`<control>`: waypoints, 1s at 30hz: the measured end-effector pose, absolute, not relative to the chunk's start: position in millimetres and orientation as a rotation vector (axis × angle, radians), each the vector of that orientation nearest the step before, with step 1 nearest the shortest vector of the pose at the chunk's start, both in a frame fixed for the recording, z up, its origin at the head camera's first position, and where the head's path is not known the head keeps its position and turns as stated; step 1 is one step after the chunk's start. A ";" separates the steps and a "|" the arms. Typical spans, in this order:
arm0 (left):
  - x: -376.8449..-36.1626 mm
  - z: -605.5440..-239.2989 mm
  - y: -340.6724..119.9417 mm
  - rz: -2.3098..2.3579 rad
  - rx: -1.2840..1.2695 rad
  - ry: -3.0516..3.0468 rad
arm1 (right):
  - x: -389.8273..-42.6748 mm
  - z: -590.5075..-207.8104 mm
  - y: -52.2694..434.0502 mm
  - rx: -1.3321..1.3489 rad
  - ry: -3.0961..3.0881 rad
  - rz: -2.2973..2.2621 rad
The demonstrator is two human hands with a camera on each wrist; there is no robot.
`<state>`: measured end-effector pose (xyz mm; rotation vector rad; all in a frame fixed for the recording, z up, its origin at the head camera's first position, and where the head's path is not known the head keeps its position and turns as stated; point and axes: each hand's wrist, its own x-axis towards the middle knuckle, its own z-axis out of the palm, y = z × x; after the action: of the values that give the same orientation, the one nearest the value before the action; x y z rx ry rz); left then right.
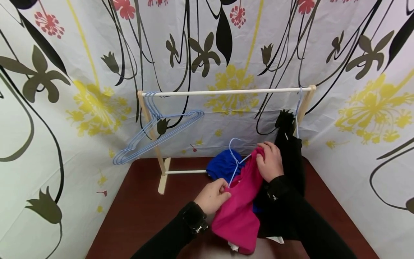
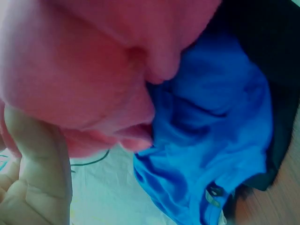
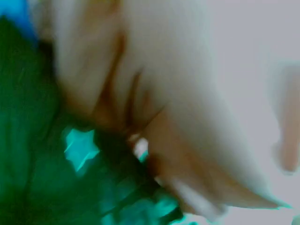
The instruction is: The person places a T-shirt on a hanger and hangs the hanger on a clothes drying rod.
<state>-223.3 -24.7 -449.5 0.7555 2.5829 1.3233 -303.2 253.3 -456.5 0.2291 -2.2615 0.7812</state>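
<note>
A bright pink garment (image 1: 240, 212) hangs between both hands over the table, with a light blue hanger (image 1: 237, 162) partly inside its neck opening. My left hand (image 1: 211, 197) pinches the near side of the neckline by the hanger's lower arm. On the far side my right hand (image 1: 271, 162) grips the pink cloth at the other shoulder, by the hanger's other end. The hanger's hook sticks up free. In the left wrist view, the thumb (image 2: 40, 173) presses against the pink cloth (image 2: 79, 70). The right wrist view is blurred, and its fingertips are hidden.
A wooden rack with a white rail (image 1: 226, 92) stands behind. Several blue hangers (image 1: 155, 133) hang at its left end; a black garment (image 1: 292, 158) hangs at its right. A blue garment (image 1: 222, 162) and more dark cloth lie on the brown table (image 1: 129, 216) behind and beside the pink one.
</note>
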 end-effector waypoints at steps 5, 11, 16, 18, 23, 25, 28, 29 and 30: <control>-222.2 -445.9 -15.2 1.396 0.744 2.571 | -287.2 -454.5 222.3 0.267 -2.384 0.909; -215.8 -445.4 0.9 1.421 0.772 2.549 | -278.1 -456.9 201.3 0.214 -2.458 1.000; -205.2 -449.0 6.1 1.423 0.753 2.552 | -281.7 -456.8 198.4 0.234 -2.413 1.093; -201.6 -450.6 5.6 1.388 0.740 2.585 | -283.3 -455.6 199.1 0.243 -2.417 1.114; -192.9 -452.1 5.1 1.300 0.716 2.604 | -285.6 -449.6 206.6 0.243 -2.413 1.148; -189.3 -450.8 4.8 1.283 0.725 2.564 | -287.3 -445.8 209.6 0.241 -2.393 1.167; -185.3 -447.6 5.4 1.287 0.800 2.479 | -289.5 -437.6 213.5 0.223 -2.367 1.188; -184.5 -446.1 5.8 1.305 0.840 2.442 | -290.3 -434.6 214.8 0.210 -2.366 1.186; -183.9 -444.3 6.3 1.323 0.883 2.405 | -290.8 -431.3 216.0 0.201 -2.365 1.189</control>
<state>-183.9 6.3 -444.3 0.8827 2.4052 1.3229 -290.8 216.0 -431.3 0.2010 -2.3647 1.1895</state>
